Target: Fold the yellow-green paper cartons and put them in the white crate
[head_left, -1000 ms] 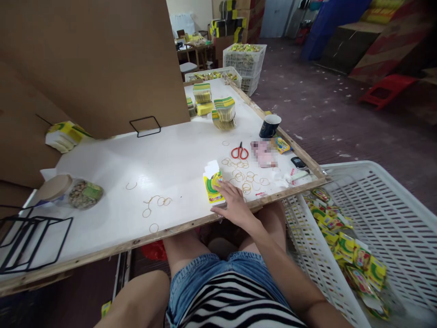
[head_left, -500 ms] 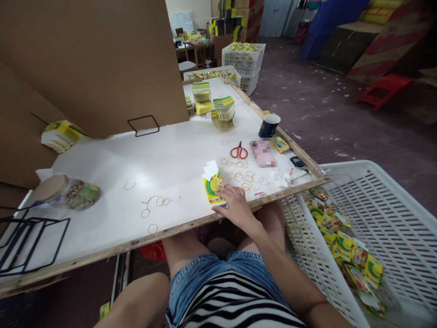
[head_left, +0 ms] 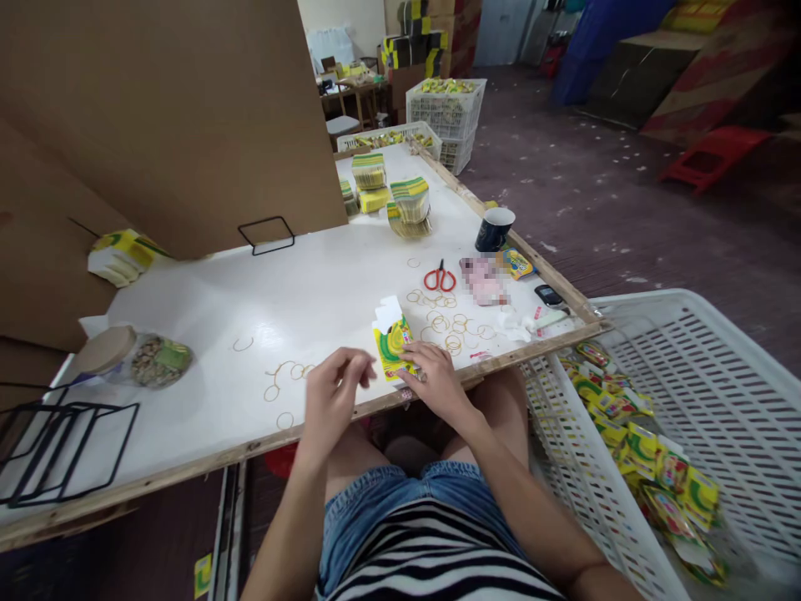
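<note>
A small yellow and green printed carton [head_left: 393, 340] lies at the table's front edge, its white flaps pointing away from me. My right hand [head_left: 435, 376] grips its lower right part, fingers over the printed face and thumb near the bottom edge. Just left of the carton, my left hand [head_left: 338, 396] hovers over the table edge with its fingers curled in. Whether anything small is between them is hidden. Loose rubber bands [head_left: 460, 334] lie beyond my right hand, and a few more [head_left: 288, 371] lie left of my left hand.
Red-handled scissors [head_left: 440, 279], a dark mug [head_left: 494, 229] and a black device [head_left: 549, 295] are on the right side. Banded carton stacks [head_left: 410, 204] stand farther back. A jar [head_left: 134, 355] and black wire rack [head_left: 75, 451] stand left. A white crate [head_left: 663, 305] adjoins the table.
My left hand has come into view from below and now hovers beside the carton. My right hand stays on the carton. The whole view has shifted slightly.
</note>
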`<state>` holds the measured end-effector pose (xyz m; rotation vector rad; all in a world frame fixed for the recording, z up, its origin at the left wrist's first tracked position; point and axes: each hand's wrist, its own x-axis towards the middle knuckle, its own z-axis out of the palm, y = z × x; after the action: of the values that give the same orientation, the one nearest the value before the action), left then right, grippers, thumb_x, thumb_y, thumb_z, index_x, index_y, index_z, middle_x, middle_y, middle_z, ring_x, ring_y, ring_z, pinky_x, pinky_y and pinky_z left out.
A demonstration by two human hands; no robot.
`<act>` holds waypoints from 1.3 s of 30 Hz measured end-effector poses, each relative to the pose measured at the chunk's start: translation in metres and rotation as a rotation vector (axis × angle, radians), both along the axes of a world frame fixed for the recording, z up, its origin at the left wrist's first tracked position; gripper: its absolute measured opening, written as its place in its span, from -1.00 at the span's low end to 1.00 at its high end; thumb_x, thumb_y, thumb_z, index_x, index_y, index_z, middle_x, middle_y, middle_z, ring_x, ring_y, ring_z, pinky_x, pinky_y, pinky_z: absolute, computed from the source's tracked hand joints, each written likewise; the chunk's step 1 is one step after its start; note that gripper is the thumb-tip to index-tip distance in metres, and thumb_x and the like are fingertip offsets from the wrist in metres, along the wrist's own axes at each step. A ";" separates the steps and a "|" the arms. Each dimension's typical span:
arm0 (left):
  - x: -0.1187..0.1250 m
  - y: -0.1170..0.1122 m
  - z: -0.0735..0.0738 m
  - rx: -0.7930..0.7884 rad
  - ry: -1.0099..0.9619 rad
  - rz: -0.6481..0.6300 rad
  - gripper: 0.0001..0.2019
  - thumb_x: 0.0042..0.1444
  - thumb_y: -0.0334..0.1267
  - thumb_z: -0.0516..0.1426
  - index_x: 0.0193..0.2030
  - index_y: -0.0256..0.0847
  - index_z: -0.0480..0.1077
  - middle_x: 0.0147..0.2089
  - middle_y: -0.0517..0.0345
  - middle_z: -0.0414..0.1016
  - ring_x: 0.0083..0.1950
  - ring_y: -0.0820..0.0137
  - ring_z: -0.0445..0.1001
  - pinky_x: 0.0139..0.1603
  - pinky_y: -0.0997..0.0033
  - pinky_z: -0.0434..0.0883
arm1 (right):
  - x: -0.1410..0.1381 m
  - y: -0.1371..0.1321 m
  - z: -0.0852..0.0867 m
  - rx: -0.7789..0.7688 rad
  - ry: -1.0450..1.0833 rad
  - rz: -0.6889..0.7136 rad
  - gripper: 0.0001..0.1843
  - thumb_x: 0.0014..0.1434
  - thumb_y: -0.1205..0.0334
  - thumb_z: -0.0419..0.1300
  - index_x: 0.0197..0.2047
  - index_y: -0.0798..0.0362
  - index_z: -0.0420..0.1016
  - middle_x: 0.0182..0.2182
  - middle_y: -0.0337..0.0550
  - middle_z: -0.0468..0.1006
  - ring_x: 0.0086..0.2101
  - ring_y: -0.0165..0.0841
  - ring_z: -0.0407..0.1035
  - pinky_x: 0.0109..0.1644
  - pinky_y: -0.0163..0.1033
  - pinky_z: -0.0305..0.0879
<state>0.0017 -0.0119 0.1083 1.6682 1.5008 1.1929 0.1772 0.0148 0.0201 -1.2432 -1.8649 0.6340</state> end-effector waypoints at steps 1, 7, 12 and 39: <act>0.002 0.010 -0.013 -0.051 0.033 0.036 -0.78 0.22 -0.14 0.07 -0.24 -0.25 0.44 -0.41 0.14 0.50 -0.44 0.46 0.42 -0.38 0.44 0.39 | 0.000 -0.001 -0.001 0.005 0.018 0.003 -0.81 0.24 0.20 0.18 -0.10 -0.01 0.55 -0.01 -0.08 0.56 0.08 -0.16 0.33 0.17 0.03 0.15; 0.010 0.045 -0.079 -0.259 0.030 0.131 -0.74 -0.04 -0.10 0.24 -0.29 -0.22 0.38 -0.46 0.21 0.46 -0.51 0.42 0.39 -0.47 0.45 0.29 | 0.003 -0.009 -0.002 -0.005 0.088 0.034 -0.80 0.24 0.23 0.17 -0.07 -0.03 0.54 -0.02 -0.10 0.56 0.08 -0.18 0.33 0.18 0.02 0.18; 0.004 0.044 -0.081 -0.249 -0.041 0.140 -0.80 -0.01 -0.14 0.19 -0.45 -0.23 0.35 -0.50 0.18 0.43 -0.49 0.45 0.35 -0.44 0.46 0.28 | 0.005 -0.012 -0.005 -0.017 0.108 -0.012 -0.80 0.25 0.23 0.17 -0.07 -0.01 0.52 -0.01 -0.09 0.56 0.06 -0.18 0.35 0.17 0.02 0.19; 0.005 0.000 -0.026 -0.264 -0.485 -0.077 -0.67 -0.07 0.00 0.32 -0.40 -0.24 0.41 -0.46 0.20 0.43 -0.42 0.48 0.38 -0.35 0.50 0.36 | 0.001 -0.028 0.026 -0.373 0.764 -0.092 -0.74 0.13 0.03 0.25 -0.22 0.04 0.46 -0.36 -0.14 0.59 -0.32 -0.30 0.46 -0.21 -0.19 0.42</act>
<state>0.0071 -0.0115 0.0819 1.1477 1.2147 1.1921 0.1785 -0.0132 0.0459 -1.0817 -1.0769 1.2399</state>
